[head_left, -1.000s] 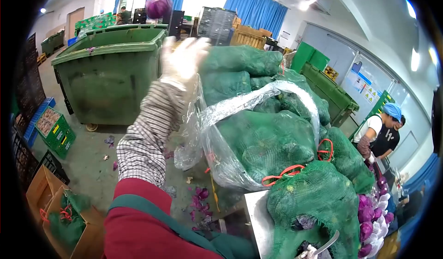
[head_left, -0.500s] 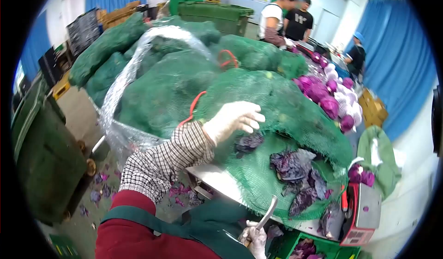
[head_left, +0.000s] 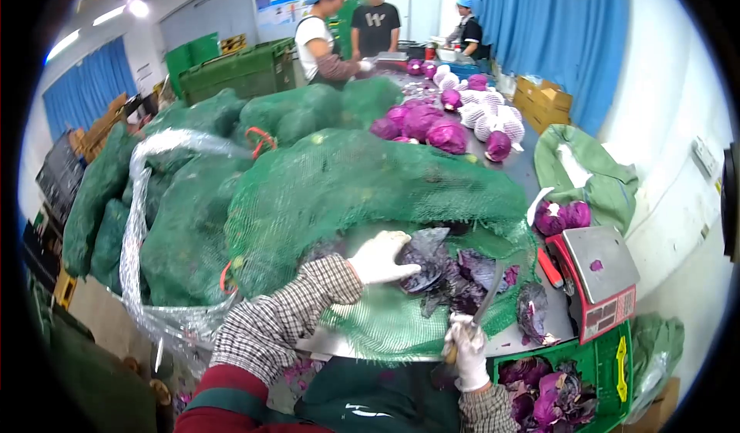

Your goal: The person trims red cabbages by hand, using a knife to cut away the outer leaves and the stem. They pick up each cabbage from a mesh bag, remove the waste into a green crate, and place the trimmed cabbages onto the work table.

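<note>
My left hand (head_left: 383, 259), in a white glove, reaches over the green mesh bag (head_left: 370, 178) with thumb and fingers apart and nothing held. Its fingertips are right beside the dark purple cabbage leaves (head_left: 428, 263) at the bag's mouth. Low in front of me, my gloved right hand (head_left: 467, 351) is closed round the handle of a knife (head_left: 489, 296), its narrow blade pointing up over the bag's edge. Another loose cabbage leaf (head_left: 532, 310) lies to the right of the blade.
More full mesh bags (head_left: 193, 221) are piled at the left. Purple cabbages (head_left: 447, 135), some in white foam nets, line the table behind. At right stand a red scale (head_left: 601, 267) and a green crate (head_left: 626, 387) of leaves. Several people (head_left: 327, 40) are at the far end.
The view has swung to the right. My left hand has lowered from above the bag to the leaves, and my right hand has risen with the knife to the table edge.
</note>
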Available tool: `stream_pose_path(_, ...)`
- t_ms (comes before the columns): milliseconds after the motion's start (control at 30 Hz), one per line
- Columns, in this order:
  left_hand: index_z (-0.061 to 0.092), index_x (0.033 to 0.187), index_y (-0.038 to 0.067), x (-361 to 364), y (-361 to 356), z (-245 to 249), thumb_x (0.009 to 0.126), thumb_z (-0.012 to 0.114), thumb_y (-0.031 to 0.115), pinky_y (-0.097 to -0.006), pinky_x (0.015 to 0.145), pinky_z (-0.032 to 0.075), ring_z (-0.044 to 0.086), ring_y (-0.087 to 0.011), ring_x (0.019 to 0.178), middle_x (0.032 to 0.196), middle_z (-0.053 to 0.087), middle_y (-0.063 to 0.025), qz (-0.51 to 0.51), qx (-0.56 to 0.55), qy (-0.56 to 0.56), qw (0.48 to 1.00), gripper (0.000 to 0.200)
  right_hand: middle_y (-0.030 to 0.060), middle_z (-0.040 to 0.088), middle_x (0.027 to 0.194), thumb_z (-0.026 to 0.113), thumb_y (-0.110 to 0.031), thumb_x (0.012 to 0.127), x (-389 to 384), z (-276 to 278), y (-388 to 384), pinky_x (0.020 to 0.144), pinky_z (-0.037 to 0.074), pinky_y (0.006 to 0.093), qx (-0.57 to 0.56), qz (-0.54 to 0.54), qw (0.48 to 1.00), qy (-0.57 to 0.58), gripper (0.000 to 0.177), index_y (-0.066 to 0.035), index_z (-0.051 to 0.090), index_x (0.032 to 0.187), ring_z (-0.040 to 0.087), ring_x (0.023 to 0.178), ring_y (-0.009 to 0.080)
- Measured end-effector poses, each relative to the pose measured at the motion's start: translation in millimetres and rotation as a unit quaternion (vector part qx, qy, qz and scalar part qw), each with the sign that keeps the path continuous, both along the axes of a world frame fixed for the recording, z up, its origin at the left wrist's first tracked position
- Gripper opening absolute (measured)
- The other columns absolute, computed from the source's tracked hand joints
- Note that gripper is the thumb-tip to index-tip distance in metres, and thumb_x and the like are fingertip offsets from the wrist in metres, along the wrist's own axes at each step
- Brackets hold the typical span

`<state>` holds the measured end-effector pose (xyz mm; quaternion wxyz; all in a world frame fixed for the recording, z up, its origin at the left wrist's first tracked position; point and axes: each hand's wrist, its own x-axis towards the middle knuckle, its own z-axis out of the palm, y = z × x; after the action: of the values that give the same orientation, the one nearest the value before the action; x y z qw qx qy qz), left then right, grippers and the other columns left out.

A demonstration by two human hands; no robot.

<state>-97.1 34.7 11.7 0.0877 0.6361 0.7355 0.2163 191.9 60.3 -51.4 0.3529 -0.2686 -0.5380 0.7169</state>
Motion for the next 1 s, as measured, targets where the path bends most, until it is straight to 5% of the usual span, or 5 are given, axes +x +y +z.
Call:
stream_pose_path(267,0.035,0.142,-0.003,41.6,38.2,-33.0,0.071,0.074,0.058,-0.047,0.114,0.028,0.033,-0.0414,0.136,0.146,0.034,-0.0273,-0.009,0.07,-0.026,0.997,0.101,0.0036,0.057,0.109,0.062,-0.002,0.091,5.8,-63.3,54.2,0.05,0.046,0.0194,0.0,-0.176,0.984,-0.037,0.038,-0.004,0.048,0.126,0.051,0.06,0.0043)
stream_pose_path(433,0.061,0.118,0.0,45.3,4.6,-10.6,0.068,0.081,0.049,-0.0415,0.094,0.043,0.052,-0.0306,0.107,0.124,0.057,-0.0159,-0.161,0.183,-0.06,0.968,0.073,0.0152,0.043,0.142,0.067,-0.001,0.086,17.7,-51.8,87.7,0.102,0.043,0.0302,0.263,-0.204,0.938,-0.099,0.059,0.005,0.041,0.138,0.041,0.132,0.0221)
stream_pose_path(667,0.044,0.137,0.005,77.9,20.7,-37.0,0.064,0.081,0.049,-0.0526,0.111,0.029,0.034,-0.0434,0.133,0.144,0.035,-0.0247,-0.018,0.158,-0.027,0.987,0.093,-0.0029,0.053,0.069,0.071,-0.008,0.085,9.7,-72.5,101.7,0.043,0.037,0.0196,0.121,-0.103,0.978,-0.132,0.029,-0.002,0.058,0.109,0.045,0.048,0.0036)
stream_pose_path(800,0.049,0.135,0.006,45.4,14.9,-46.3,0.063,0.081,0.033,-0.0465,0.112,0.03,0.036,-0.0378,0.133,0.142,0.038,-0.0205,-0.081,0.125,-0.046,0.988,0.083,-0.0065,0.047,0.064,0.069,-0.008,0.087,95.2,5.2,71.5,0.04,0.035,0.0205,0.031,-0.229,0.966,-0.115,0.018,-0.007,0.057,0.1,0.043,0.046,0.003)
stream_pose_path(1000,0.058,0.115,0.005,94.4,11.6,-18.0,0.072,0.08,0.041,-0.0473,0.109,0.032,0.042,-0.0382,0.127,0.134,0.046,-0.0197,-0.195,0.195,0.044,0.96,0.061,0.012,0.053,0.131,0.065,-0.006,0.091,223.6,10.9,56.0,0.1,0.045,0.0298,0.182,-0.406,0.884,-0.141,0.037,0.004,0.05,0.122,0.052,0.116,0.0166)
